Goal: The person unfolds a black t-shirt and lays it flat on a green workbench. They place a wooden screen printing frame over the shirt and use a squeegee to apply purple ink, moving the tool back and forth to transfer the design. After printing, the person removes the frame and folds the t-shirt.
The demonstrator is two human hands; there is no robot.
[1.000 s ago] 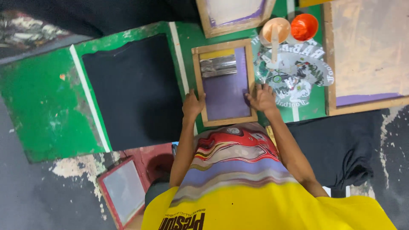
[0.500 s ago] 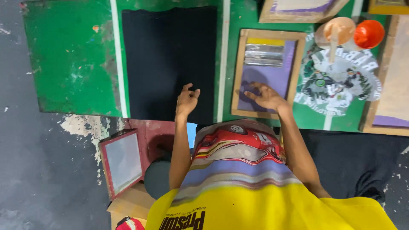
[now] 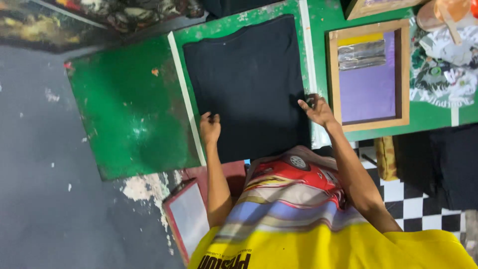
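Both hands have left the wooden frame [image 3: 369,74] and come across to the black cloth [image 3: 249,84]; a second ago they lay on the frame's near edge, and half a second ago only the left had reached the dark panel. The left hand [image 3: 210,128] now rests at the cloth's near left edge, fingers curled down onto the fabric, though whether they pinch it cannot be told. The right hand [image 3: 318,110] sits at the cloth's near right edge, fingers spread and bent, tips on or just over the hem. With a hand at either side, the work looks to have passed from the frame to the cloth.

The cloth lies flat on the green table [image 3: 134,114], filling the middle panel between two pale strips, its far edge showing a stitched seam. It looks smooth, matte and free of print. The frame, with its purple mesh and a silvery strip near the far side, stands just beside the cloth on the right.
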